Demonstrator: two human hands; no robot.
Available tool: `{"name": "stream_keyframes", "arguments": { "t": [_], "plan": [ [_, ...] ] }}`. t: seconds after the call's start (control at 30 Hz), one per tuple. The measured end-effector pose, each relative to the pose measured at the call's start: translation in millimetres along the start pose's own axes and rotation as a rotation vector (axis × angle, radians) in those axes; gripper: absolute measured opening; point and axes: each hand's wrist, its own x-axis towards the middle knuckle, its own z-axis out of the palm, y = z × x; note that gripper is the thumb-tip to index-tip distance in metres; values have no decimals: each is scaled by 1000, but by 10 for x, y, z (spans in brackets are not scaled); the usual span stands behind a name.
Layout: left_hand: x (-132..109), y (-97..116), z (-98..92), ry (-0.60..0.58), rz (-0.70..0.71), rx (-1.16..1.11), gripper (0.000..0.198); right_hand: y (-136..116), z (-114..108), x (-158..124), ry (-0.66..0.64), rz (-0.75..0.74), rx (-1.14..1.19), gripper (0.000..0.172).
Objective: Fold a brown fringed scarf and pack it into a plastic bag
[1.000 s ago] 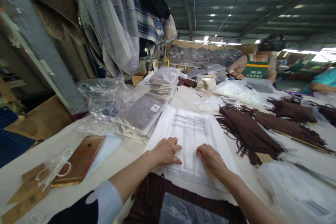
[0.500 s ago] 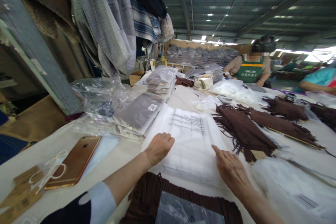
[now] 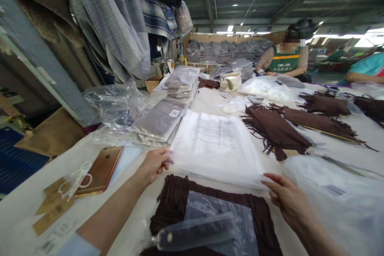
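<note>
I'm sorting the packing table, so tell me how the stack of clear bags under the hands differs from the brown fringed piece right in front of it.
The clear bag stack is pale, see-through and smooth-edged; the brown fringed piece is dark, opaque and fringed. The left hand and right hand grip the stack's near corners; the brown piece is untouched, half covered by plastic. Both lie flat on the table.

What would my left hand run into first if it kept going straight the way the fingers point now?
The left hand points right and already grips the near left corner of the stack of clear plastic bags. Going straight on, it would likely push into that stack first, though depth is hard to judge.
</note>
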Motion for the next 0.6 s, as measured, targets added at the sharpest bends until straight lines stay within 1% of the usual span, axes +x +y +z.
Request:
{"name": "stream_keyframes", "arguments": {
  "t": [0.07, 0.17, 0.27, 0.33, 0.37, 0.43, 0.47, 0.5, 0.6],
  "plan": [
    [-1, -6, 7, -28, -90, -217, 15, -43, 18, -36, -46, 65, 106, 38],
    [46, -22, 22, 21, -136, -464, 21, -118, 21, -58, -68, 143, 266, 46],
    [89, -73, 66, 60, -113, -613, 18, -141, 25, -42, -80, 248, 440, 48],
    [80, -137, 105, 62, -68, -648, 16, -98, 31, -13, -86, 257, 493, 46],
    [62, -176, 123, 60, -41, -644, 18, -59, 29, 2, -86, 241, 490, 44],
    [-1, -263, 148, 50, 8, -597, 26, 41, 3, 15, -80, 195, 447, 43],
    [-42, -307, 153, 39, 29, -555, 29, 94, -23, 5, -85, 170, 382, 43],
    [-87, -348, 155, 24, 47, -507, 30, 144, -56, -18, -97, 137, 272, 43],
    [-231, -447, 158, -6, 115, -351, 28, 256, -161, -180, -84, -24, -219, 46]
  ]
}}
